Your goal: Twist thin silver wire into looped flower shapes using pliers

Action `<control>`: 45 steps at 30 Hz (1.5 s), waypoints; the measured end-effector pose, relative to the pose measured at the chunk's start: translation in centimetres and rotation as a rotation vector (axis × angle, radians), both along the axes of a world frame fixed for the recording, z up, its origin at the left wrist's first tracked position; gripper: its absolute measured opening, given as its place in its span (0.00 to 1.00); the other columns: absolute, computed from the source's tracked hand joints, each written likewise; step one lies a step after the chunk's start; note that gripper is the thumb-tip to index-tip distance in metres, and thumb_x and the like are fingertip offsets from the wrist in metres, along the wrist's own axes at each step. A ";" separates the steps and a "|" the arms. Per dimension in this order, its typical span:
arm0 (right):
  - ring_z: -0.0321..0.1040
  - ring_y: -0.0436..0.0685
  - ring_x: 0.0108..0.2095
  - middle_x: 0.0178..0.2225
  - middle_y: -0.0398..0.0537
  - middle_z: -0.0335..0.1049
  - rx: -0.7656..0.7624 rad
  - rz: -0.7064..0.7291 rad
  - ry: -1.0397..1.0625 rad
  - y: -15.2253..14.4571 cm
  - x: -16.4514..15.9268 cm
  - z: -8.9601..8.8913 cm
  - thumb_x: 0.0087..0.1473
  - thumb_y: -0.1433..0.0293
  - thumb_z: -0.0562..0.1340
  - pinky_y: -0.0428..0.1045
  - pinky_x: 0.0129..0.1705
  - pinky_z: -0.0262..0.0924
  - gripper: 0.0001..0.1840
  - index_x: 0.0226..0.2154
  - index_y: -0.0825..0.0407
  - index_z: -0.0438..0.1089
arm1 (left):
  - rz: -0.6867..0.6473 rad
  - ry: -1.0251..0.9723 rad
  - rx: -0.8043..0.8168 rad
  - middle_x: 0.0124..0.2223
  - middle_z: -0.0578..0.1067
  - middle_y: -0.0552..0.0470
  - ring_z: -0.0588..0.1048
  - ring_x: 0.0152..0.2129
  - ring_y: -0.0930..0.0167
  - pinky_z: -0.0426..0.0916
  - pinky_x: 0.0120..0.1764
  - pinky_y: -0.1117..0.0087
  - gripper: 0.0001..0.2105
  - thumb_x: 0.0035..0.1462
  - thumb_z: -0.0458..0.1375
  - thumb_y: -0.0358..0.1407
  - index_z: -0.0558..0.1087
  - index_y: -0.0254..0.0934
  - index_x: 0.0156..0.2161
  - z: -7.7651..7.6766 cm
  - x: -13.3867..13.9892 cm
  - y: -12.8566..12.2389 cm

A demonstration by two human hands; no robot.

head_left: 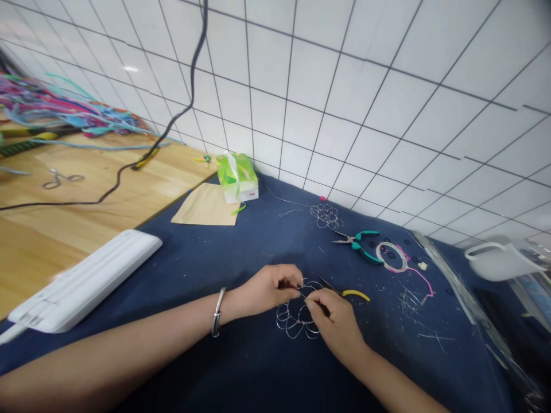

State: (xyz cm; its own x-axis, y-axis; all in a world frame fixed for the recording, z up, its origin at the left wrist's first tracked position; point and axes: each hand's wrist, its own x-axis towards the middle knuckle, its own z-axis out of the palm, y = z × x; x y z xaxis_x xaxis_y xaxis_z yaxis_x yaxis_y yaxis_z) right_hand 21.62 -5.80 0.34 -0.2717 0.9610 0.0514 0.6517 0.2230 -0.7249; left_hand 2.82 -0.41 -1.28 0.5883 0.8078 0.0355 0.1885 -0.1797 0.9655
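My left hand (275, 288), with a silver bangle (216, 312) on the wrist, pinches a thin wire near the middle of the view. Close beside it my right hand (333, 321) pinches the same wire piece between thumb and forefinger. Under and between the hands is a looped wire flower (295, 328), its round petals joined in a ring; the fingers hide part of it. Yellow-handled pliers (355, 295) lie just behind my right hand, their jaws partly covered.
Teal-handled long-nose pliers (359, 244), a white ring-shaped spool (391, 257) and wire scraps (411, 301) lie to the right. A wire coil (327, 216) rests near the tiled wall. At left are a white power strip (88, 281), a tissue pack (239, 178) and scissors (62, 178).
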 end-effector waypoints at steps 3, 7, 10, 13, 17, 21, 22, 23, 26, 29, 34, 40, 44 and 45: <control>0.62 0.51 0.30 0.26 0.42 0.65 -0.008 -0.004 0.006 -0.1 -0.1 0.0 0.53 0.74 0.54 0.46 0.35 0.54 0.09 0.26 0.51 0.67 | -0.038 0.074 0.182 0.29 0.69 0.55 0.68 0.27 0.76 0.64 0.32 0.75 0.02 0.51 0.56 0.27 0.70 0.35 0.30 0.5 0.1 -0.1; 0.61 0.50 0.28 0.24 0.40 0.64 -0.043 -0.023 0.001 0.0 -0.2 -0.1 0.49 0.74 0.58 0.46 0.33 0.55 0.05 0.27 0.50 0.68 | -0.049 0.125 0.232 0.30 0.70 0.55 0.69 0.28 0.75 0.64 0.32 0.74 0.03 0.53 0.55 0.27 0.70 0.35 0.30 0.9 -0.1 -0.1; 0.61 0.50 0.27 0.25 0.39 0.65 -0.079 -0.051 0.000 0.2 -0.2 -0.1 0.46 0.74 0.60 0.45 0.31 0.55 0.06 0.30 0.49 0.68 | -0.037 0.145 0.244 0.30 0.69 0.55 0.68 0.27 0.76 0.63 0.31 0.75 0.03 0.54 0.54 0.27 0.69 0.35 0.30 0.9 -0.3 0.2; 0.61 0.50 0.27 0.27 0.40 0.65 -0.079 -0.058 -0.006 0.3 0.0 -0.2 0.46 0.75 0.59 0.45 0.32 0.56 0.08 0.32 0.49 0.68 | -0.037 0.167 0.309 0.30 0.68 0.55 0.67 0.27 0.75 0.63 0.32 0.74 0.04 0.54 0.53 0.26 0.67 0.35 0.30 0.9 -0.5 0.4; 0.63 0.51 0.31 0.31 0.43 0.66 0.009 -0.027 -0.046 0.2 0.4 -0.4 0.46 0.79 0.54 0.47 0.36 0.57 0.13 0.34 0.49 0.67 | -0.055 0.258 0.396 0.31 0.68 0.54 0.67 0.28 0.74 0.63 0.33 0.73 0.05 0.55 0.51 0.25 0.66 0.36 0.32 0.7 -0.8 0.3; 0.65 0.50 0.31 0.33 0.43 0.67 -0.050 -0.067 0.027 0.3 0.6 -0.8 0.46 0.80 0.52 0.47 0.35 0.59 0.15 0.36 0.49 0.64 | -0.042 0.305 0.409 0.32 0.67 0.54 0.67 0.28 0.74 0.63 0.33 0.72 0.05 0.55 0.50 0.25 0.65 0.36 0.33 0.5 -0.9 0.3; 0.65 0.50 0.30 0.33 0.43 0.68 -0.085 -0.102 0.065 0.3 0.6 -0.9 0.47 0.79 0.53 0.46 0.34 0.59 0.14 0.36 0.49 0.63 | -0.034 0.306 0.412 0.32 0.67 0.54 0.67 0.28 0.74 0.63 0.33 0.72 0.05 0.55 0.50 0.25 0.65 0.36 0.32 0.5 -0.9 0.3; 0.66 0.50 0.30 0.32 0.43 0.68 -0.117 -0.139 0.106 0.4 0.6 -1.0 0.48 0.78 0.53 0.46 0.33 0.60 0.12 0.36 0.49 0.62 | -0.025 0.305 0.417 0.32 0.67 0.54 0.67 0.28 0.74 0.64 0.33 0.72 0.05 0.55 0.50 0.25 0.65 0.36 0.32 0.5 -0.9 0.4; 0.67 0.50 0.28 0.31 0.44 0.68 -0.151 -0.227 0.207 0.5 0.5 -1.2 0.49 0.74 0.55 0.46 0.31 0.61 0.11 0.38 0.50 0.59 | 0.005 0.312 0.437 0.31 0.67 0.53 0.68 0.29 0.73 0.64 0.34 0.72 0.05 0.56 0.49 0.25 0.65 0.36 0.32 0.7 -0.8 0.4; 0.68 0.51 0.28 0.28 0.42 0.68 -0.105 -0.251 0.158 0.4 0.4 -1.1 0.50 0.72 0.56 0.47 0.32 0.61 0.13 0.41 0.50 0.58 | 0.016 0.345 0.467 0.32 0.68 0.53 0.69 0.29 0.73 0.64 0.33 0.72 0.05 0.56 0.50 0.27 0.66 0.36 0.33 1.0 -0.8 0.0; 0.66 0.53 0.27 0.27 0.43 0.67 0.086 -0.175 -0.118 0.1 0.4 -1.1 0.51 0.70 0.55 0.48 0.31 0.59 0.08 0.37 0.49 0.63 | -0.022 0.423 0.566 0.33 0.69 0.51 0.70 0.29 0.72 0.64 0.31 0.73 0.06 0.56 0.49 0.27 0.68 0.35 0.34 1.6 -0.8 -0.9; 0.63 0.50 0.25 0.24 0.40 0.62 0.093 -0.169 -0.055 -0.1 -0.1 -1.0 0.51 0.71 0.56 0.46 0.31 0.58 0.10 0.38 0.50 0.61 | -0.045 0.526 0.641 0.32 0.69 0.51 0.70 0.27 0.72 0.62 0.27 0.73 0.07 0.56 0.48 0.27 0.68 0.35 0.33 1.8 -0.7 -1.6; 0.63 0.49 0.26 0.26 0.41 0.64 0.011 -0.228 0.181 0.1 -0.2 -0.8 0.50 0.72 0.56 0.46 0.31 0.60 0.13 0.41 0.52 0.58 | 0.020 0.492 0.577 0.31 0.69 0.52 0.69 0.25 0.73 0.62 0.27 0.73 0.05 0.54 0.49 0.27 0.67 0.35 0.32 1.5 -0.7 -1.2; 0.63 0.49 0.26 0.27 0.41 0.64 -0.017 -0.243 0.224 0.2 -0.1 -0.8 0.50 0.72 0.56 0.46 0.31 0.60 0.12 0.40 0.52 0.58 | 0.036 0.476 0.557 0.30 0.69 0.53 0.68 0.24 0.74 0.62 0.27 0.73 0.05 0.54 0.50 0.27 0.67 0.35 0.31 1.4 -0.7 -1.1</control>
